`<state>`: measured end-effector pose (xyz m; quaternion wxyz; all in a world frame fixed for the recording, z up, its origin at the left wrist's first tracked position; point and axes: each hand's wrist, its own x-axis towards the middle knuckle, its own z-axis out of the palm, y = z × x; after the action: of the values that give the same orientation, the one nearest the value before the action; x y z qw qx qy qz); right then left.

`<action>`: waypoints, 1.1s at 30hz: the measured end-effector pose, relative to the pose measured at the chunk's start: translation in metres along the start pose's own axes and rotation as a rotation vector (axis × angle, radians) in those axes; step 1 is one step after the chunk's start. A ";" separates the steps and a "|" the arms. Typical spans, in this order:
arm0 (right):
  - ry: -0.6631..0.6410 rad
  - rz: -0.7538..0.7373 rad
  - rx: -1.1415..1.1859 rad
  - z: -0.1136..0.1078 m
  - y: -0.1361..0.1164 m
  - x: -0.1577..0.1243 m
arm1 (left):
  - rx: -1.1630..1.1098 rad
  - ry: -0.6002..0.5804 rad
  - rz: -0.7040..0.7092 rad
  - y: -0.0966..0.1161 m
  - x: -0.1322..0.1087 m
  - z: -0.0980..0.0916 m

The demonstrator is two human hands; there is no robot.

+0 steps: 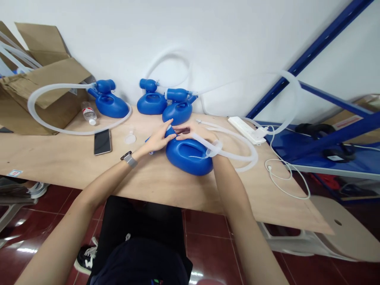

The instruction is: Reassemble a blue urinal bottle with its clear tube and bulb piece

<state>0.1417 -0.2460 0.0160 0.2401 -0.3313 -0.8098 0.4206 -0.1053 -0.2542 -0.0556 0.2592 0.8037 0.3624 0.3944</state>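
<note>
A blue plastic vessel (188, 155) with an oval opening lies on the wooden table (59, 166) in front of me. My left hand (158, 137) pinches at its far end, where a clear hose (234, 144) meets the neck. My right hand (196, 132) rests over the same joint, fingers curled on the hose end, and the hose loops across my right wrist. The joint itself is hidden under my fingers.
Three more blue vessels (108, 101) (152, 101) (178, 109) with hoses stand by the wall. A phone (102, 141), small bottle (88, 113) and clear cap (130, 138) lie at left. Cardboard box (38, 91) far left; white power strip (247, 128) and cable (285, 174) at right.
</note>
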 end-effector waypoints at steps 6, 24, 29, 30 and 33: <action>0.046 -0.055 -0.326 0.021 -0.004 -0.003 | -0.068 -0.021 -0.043 0.014 -0.001 0.004; 0.226 -0.212 -0.806 0.148 0.047 0.017 | 0.270 0.238 -0.263 -0.083 -0.088 -0.100; 0.326 -0.113 -0.756 0.148 0.056 0.022 | 0.176 0.142 -0.107 -0.063 -0.088 -0.079; 0.327 -0.106 -0.742 0.148 0.054 0.020 | 0.172 0.143 -0.090 -0.059 -0.088 -0.074; 0.303 -0.124 -0.719 0.147 0.047 0.010 | 0.031 0.176 -0.181 -0.055 -0.088 -0.059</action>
<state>0.0526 -0.2955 -0.1000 0.2504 -0.4029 -0.8794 0.0413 -0.2122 -0.2823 -0.1006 0.2485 0.7340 0.4607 0.4327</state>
